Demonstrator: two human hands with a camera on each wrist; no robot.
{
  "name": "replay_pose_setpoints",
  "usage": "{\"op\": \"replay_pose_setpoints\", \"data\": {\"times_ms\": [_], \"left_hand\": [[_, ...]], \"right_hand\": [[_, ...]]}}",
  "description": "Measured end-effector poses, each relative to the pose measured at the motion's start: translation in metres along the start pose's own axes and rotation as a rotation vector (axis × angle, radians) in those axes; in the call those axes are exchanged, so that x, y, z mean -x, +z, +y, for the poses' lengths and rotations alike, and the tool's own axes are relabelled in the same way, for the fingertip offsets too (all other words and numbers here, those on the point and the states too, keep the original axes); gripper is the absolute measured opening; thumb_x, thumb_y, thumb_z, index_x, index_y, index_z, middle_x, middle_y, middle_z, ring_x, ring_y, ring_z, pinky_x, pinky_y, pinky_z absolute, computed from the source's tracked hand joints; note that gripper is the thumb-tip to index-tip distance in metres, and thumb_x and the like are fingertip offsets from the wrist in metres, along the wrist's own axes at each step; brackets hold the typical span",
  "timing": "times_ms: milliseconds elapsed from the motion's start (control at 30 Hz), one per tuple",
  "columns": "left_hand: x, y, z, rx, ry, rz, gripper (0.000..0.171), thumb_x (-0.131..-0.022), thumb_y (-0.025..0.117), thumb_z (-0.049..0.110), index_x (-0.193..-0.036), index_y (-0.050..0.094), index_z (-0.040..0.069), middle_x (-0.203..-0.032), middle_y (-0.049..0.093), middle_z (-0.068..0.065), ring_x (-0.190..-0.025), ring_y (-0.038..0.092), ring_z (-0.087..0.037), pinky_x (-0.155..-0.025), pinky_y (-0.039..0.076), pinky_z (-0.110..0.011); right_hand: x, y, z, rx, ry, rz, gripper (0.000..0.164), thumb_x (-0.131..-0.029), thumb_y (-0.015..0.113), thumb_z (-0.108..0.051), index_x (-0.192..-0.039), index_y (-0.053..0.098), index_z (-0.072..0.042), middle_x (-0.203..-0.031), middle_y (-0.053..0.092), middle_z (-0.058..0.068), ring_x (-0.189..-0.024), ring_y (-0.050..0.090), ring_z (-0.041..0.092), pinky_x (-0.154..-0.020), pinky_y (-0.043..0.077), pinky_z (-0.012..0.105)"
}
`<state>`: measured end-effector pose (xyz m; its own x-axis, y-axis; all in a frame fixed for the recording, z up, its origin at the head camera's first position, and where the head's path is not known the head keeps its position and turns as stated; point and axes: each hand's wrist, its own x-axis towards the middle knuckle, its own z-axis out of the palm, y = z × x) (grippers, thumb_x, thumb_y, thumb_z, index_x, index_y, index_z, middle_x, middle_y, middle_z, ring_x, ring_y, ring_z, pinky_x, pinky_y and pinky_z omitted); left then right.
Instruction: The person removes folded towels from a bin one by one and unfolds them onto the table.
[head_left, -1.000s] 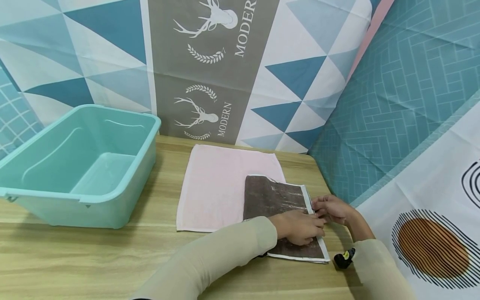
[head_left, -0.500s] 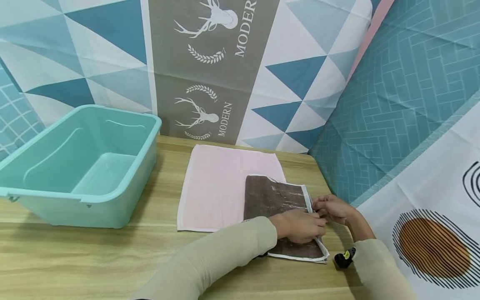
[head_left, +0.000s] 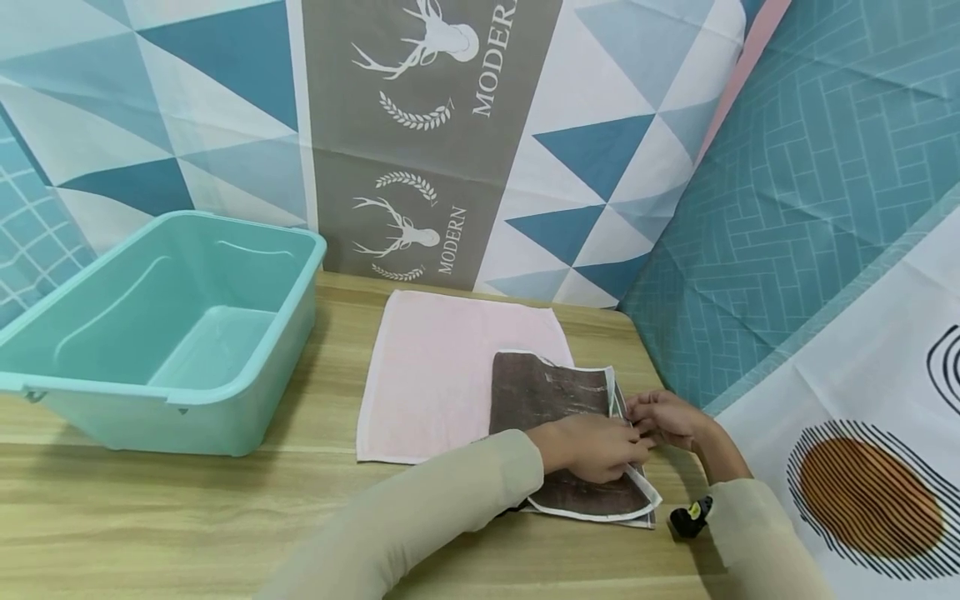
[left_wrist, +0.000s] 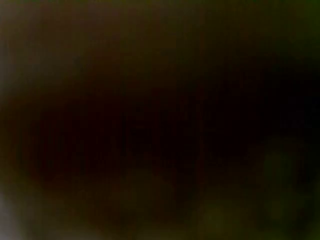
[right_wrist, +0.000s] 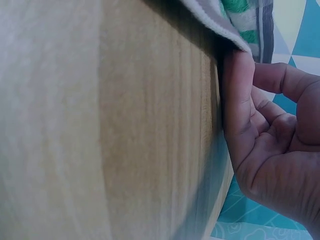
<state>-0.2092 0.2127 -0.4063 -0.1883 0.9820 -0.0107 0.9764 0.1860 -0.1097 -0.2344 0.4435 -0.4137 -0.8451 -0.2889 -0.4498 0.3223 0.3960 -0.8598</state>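
Observation:
A brown towel (head_left: 543, 387) with white edging lies folded in layers, partly over the pink towel (head_left: 442, 367). My left hand (head_left: 596, 448) reaches across it and grips the upper layer near the right edge, which bows up off the layer below. Just beyond, my right hand (head_left: 667, 421) pinches the same edge from the right side. In the right wrist view, thumb and finger of the right hand (right_wrist: 272, 130) meet at the edge of the towel (right_wrist: 245, 20), whose green, white and grey pile shows there. The left wrist view is too dark to make anything out.
A teal plastic tub (head_left: 180, 333) stands at the left on the wooden table (head_left: 187, 517). Patterned cloth (head_left: 420, 150) hangs behind the table, and teal sheeting (head_left: 810, 208) borders it at the right. A black wrist device (head_left: 690, 518) sits by the right sleeve.
The upper layer's right edge has lifted and bent away from the lower layer, and my left hand has shifted slightly left with it. My right hand has stayed in place.

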Motion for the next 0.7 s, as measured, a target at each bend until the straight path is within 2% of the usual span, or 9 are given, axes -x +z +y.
{"op": "replay_pose_setpoints", "data": {"times_ms": [133, 333, 500, 700], "left_hand": [[0.007, 0.000, -0.003, 0.004, -0.005, 0.013, 0.030, -0.108, 0.045, 0.029, -0.135, 0.058, 0.028, -0.138, 0.055, 0.009, -0.121, 0.053, -0.007, -0.098, 0.045, -0.021], [0.023, -0.002, -0.011, -0.008, 0.013, 0.075, 0.018, -0.107, 0.051, 0.028, -0.121, 0.063, 0.029, -0.117, 0.060, 0.010, -0.107, 0.057, -0.008, -0.091, 0.048, -0.022], [0.041, -0.006, -0.018, -0.003, 0.026, 0.087, 0.015, -0.107, 0.051, 0.028, -0.117, 0.063, 0.028, -0.106, 0.058, 0.009, -0.096, 0.055, -0.009, -0.085, 0.047, -0.023], [0.062, -0.008, -0.023, 0.002, 0.019, 0.108, 0.017, -0.108, 0.051, 0.027, -0.117, 0.065, 0.027, -0.110, 0.060, 0.009, -0.096, 0.055, -0.009, -0.085, 0.047, -0.024]], "right_hand": [[0.000, 0.001, 0.001, -0.003, 0.002, -0.014, 0.018, -0.107, 0.043, -0.006, -0.105, 0.061, -0.001, -0.094, 0.070, 0.010, -0.082, 0.070, 0.020, -0.070, 0.061, 0.035], [0.000, 0.002, 0.001, 0.005, 0.014, 0.023, 0.019, -0.107, 0.044, -0.007, -0.108, 0.061, 0.001, -0.092, 0.066, 0.007, -0.080, 0.068, 0.017, -0.073, 0.061, 0.035], [-0.001, 0.003, 0.000, 0.024, 0.014, 0.031, 0.019, -0.107, 0.044, -0.007, -0.111, 0.061, 0.001, -0.092, 0.065, 0.007, -0.079, 0.067, 0.016, -0.073, 0.061, 0.035], [0.000, 0.004, -0.001, 0.017, 0.024, 0.036, 0.018, -0.106, 0.047, -0.007, -0.110, 0.063, 0.000, -0.091, 0.068, 0.007, -0.078, 0.068, 0.017, -0.072, 0.061, 0.035]]}}
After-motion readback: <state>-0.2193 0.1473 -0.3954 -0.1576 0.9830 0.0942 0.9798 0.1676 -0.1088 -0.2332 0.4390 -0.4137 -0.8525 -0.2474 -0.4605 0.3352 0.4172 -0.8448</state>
